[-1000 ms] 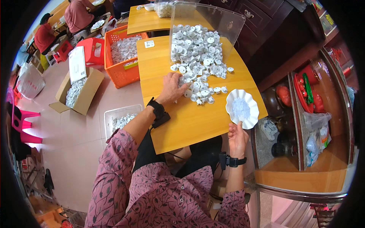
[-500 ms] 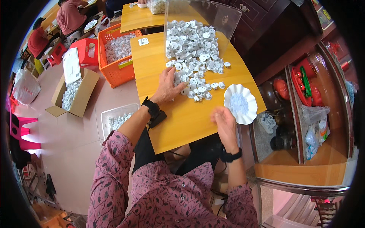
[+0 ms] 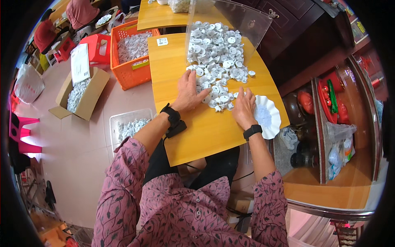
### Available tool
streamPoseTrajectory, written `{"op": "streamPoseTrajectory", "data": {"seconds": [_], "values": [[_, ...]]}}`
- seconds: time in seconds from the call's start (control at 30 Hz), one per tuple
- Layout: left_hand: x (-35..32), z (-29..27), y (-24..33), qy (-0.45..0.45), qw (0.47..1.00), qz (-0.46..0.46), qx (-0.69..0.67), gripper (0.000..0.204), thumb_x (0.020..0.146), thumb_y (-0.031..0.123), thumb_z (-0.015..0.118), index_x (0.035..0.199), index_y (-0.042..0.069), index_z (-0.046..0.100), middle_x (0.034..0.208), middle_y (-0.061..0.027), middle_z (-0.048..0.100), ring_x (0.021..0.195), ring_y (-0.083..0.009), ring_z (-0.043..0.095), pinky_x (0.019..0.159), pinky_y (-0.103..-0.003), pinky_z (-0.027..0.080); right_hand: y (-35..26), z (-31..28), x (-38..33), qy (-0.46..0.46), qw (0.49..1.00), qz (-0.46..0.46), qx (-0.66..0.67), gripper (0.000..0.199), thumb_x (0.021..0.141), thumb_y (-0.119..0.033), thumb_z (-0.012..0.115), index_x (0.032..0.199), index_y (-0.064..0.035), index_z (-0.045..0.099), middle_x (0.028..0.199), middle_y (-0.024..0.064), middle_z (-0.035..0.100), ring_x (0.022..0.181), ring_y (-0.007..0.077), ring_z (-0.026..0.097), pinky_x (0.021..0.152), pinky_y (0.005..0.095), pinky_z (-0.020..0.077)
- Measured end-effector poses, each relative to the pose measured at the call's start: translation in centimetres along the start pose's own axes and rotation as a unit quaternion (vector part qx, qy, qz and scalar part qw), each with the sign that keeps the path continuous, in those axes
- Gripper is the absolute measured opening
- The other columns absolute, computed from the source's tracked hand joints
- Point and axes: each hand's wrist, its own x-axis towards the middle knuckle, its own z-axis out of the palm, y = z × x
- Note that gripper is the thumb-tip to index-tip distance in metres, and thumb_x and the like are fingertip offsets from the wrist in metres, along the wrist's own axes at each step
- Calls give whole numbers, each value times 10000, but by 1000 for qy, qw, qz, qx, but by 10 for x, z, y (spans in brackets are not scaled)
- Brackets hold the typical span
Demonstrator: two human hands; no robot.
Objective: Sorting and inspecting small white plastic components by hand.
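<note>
Both palms flat, grasping nothing: left hand (image 3: 189, 92) and right hand (image 3: 243, 108) on white discs (image 3: 216, 57); white tray (image 3: 268, 117) beside.

Bare table (image 3: 205, 131) near side of white parts pile (image 3: 216, 61): free passage. Far side blocked by clear sheet (image 3: 230, 20); fluted white dish (image 3: 267, 117) right.
</note>
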Motion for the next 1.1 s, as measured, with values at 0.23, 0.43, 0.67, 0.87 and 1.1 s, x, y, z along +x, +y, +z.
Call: {"op": "streamPoseTrajectory", "data": {"seconds": [0.23, 0.43, 0.67, 0.87, 1.1], "values": [[9, 2, -2, 4, 1000, -30, 9, 880, 832, 435, 706, 1425, -83, 314, 1477, -336, 262, 1377, -469, 276, 1146, -484, 268, -6, 2, 8, -74, 994, 39, -73, 637, 803, -27, 661, 1387, 20, 412, 1281, 280, 455, 1176, 419, 459, 967, 518, 367], [18, 7, -5, -20, 999, -25, 44, 969, 783, 503, 718, 1429, -88, 301, 1475, -355, 258, 1352, -492, 290, 1129, -531, 248, -1, 4, 11, -27, 999, -14, -23, 500, 788, -28, 663, 1257, 35, 502, 1162, 232, 532, 1108, 384, 525, 926, 519, 370], [21, 8, -2, -41, 997, -24, 58, 1039, 763, 546, 720, 1457, -72, 256, 1496, -334, 245, 1391, -462, 248, 1149, -533, 196, -3, 1, 17, -64, 998, -8, -9, 582, 772, -8, 668, 1319, 11, 469, 1231, 225, 497, 1130, 394, 519, 919, 519, 401], [21, 7, -6, -74, 995, -20, 63, 1017, 749, 551, 726, 1464, -23, 287, 1506, -288, 264, 1412, -431, 227, 1146, -604, 123, -15, -9, 30, -122, 992, -28, 7, 809, 747, -4, 698, 1468, -122, 351, 1426, 163, 413, 1201, 427, 481, 962, 536, 420], [19, 5, 1, -80, 995, -13, 66, 937, 737, 585, 709, 1440, 48, 402, 1476, -239, 343, 1393, -397, 284, 1143, -616, 106, -28, -9, 41, -150, 987, -66, 8, 853, 724, -8, 711, 1472, -137, 322, 1475, 73, 403, 1200, 434, 483, 953, 524, 444]]}}
